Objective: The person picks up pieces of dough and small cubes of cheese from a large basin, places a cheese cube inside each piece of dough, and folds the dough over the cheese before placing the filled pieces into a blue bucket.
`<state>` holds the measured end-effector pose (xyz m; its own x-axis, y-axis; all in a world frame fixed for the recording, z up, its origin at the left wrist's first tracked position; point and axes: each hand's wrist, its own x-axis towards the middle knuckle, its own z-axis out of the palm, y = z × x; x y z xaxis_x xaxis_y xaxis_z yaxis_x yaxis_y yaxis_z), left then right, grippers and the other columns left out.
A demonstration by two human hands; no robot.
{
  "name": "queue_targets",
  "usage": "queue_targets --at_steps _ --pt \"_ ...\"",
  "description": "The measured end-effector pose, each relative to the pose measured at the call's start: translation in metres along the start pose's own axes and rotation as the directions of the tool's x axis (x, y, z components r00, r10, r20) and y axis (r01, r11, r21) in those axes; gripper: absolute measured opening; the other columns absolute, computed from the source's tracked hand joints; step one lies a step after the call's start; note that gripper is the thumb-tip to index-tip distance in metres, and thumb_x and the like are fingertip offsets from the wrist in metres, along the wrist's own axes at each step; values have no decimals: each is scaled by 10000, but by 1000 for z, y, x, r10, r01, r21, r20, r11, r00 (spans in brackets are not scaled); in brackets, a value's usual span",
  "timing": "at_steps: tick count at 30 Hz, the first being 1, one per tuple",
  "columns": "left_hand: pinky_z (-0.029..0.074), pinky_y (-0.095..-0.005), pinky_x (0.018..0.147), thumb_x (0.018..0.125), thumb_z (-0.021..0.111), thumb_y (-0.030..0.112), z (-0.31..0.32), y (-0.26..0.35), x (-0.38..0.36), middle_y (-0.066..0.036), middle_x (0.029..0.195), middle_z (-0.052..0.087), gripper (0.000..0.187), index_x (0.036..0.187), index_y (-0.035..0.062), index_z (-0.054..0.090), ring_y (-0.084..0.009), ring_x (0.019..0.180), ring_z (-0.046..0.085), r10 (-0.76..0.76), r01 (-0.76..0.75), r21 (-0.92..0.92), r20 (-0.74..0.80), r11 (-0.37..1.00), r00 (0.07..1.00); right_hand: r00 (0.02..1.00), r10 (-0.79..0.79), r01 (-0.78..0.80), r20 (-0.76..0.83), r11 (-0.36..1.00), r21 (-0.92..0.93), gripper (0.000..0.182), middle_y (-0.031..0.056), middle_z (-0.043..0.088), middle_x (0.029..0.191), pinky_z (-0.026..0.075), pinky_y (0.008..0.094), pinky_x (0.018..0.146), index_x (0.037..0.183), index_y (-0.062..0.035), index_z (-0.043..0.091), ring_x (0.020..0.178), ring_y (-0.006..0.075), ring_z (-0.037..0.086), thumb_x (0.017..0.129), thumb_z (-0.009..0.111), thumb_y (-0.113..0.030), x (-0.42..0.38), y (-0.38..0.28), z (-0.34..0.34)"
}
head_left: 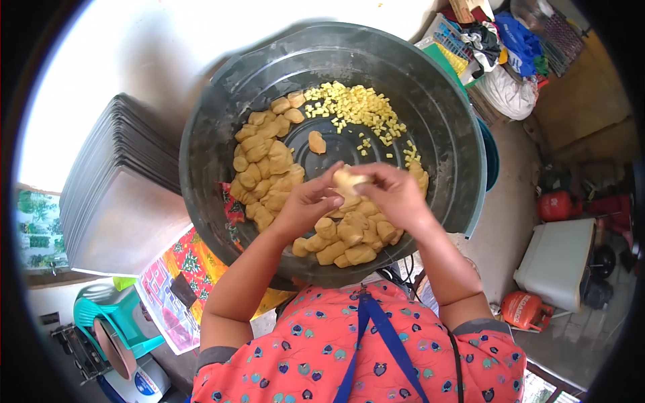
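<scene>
A pale piece of dough is held up between my two hands over the big dark round tub. My left hand pinches it from the left, thumb below and fingers above. From the right, my right hand grips it with thumb and fingertips. Brown dough pieces are heaped along the tub's left side, and another heap of dough pieces lies under my hands. One single dough lump sits apart near the middle. Small yellow cubes are spread over the far part of the tub floor.
The tub's rim surrounds the work area. Stacked metal trays lean at the left, above a teal plastic chair. Clothes and bags are piled at the upper right. An orange gas cylinder stands by a white box.
</scene>
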<state>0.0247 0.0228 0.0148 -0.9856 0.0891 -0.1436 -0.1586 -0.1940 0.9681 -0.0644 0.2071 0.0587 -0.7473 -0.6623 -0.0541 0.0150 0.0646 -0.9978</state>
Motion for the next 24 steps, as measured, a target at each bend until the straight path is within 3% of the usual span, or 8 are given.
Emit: queue_targets --at_steps 1,3,6,11,15,17,19,24 --pt "433 -277 892 880 617 157 0 3 -1 -94 1139 577 591 1405 108 350 -114 1032 530 -13 12 -41 -16 999 1000 986 -105 72 -130 967 -243 248 61 659 997 487 212 760 1059 -3 625 891 90 602 812 631 18 -7 -33 -10" --pt "419 -293 915 887 610 164 3 13 -3 -115 1162 561 611 1424 148 319 -132 1070 519 -45 40 -130 -39 991 998 893 -245 170 -378 960 -222 213 81 667 991 506 227 734 1033 -20 639 857 100 620 822 622 4 -9 -45 -55" --pt "375 -349 976 887 604 244 -2 8 2 -180 1304 462 694 1453 141 217 -262 1170 476 -244 240 370 -37 898 969 624 -429 225 -653 899 -375 230 93 654 985 484 229 803 1015 7 630 873 121 611 813 541 71 -12 -65 -137" --pt "399 -403 958 835 623 229 -12 -58 0 -277 1315 409 645 1371 50 312 -411 1140 476 -107 -65 988 81 139 991 566 -170 -275 -806 883 -380 275 58 626 940 429 199 766 1066 30 604 827 94 567 806 513 36 -6 -41 -217" --pt "416 -415 923 791 659 253 -4 -64 5 -286 1231 447 699 1347 3 317 -427 1095 486 -241 98 906 5 413 970 693 -436 206 -574 883 -422 314 109 617 1075 412 259 891 1093 -17 608 1020 155 569 784 551 -10 11 -65 -166" --pt "421 -426 909 773 678 277 1 -55 6 -288 1187 465 758 1355 -18 293 -422 1077 494 -205 151 900 -70 410 976 787 -504 127 -356 697 -705 319 131 605 1150 402 281 932 1099 -41 608 1109 185 551 783 569 -30 25 -81 -129" --pt "437 -419 858 733 717 299 -3 -67 8 -284 1129 494 658 1214 -38 421 -412 1034 513 -196 236 859 -162 455 967 887 -455 298 -76 692 -658 287 155 587 1179 406 318 944 1075 -52 619 1109 253 557 792 592 -90 50 -75 -99" --pt "448 -424 784 731 717 282 -12 -90 13 -267 1021 548 447 979 -28 511 -424 953 537 -103 248 860 -226 445 969 930 260 151 262 379 -913 314 160 629 1064 465 349 849 1066 -17 617 982 299 597 788 632 -161 123 -32 -54"
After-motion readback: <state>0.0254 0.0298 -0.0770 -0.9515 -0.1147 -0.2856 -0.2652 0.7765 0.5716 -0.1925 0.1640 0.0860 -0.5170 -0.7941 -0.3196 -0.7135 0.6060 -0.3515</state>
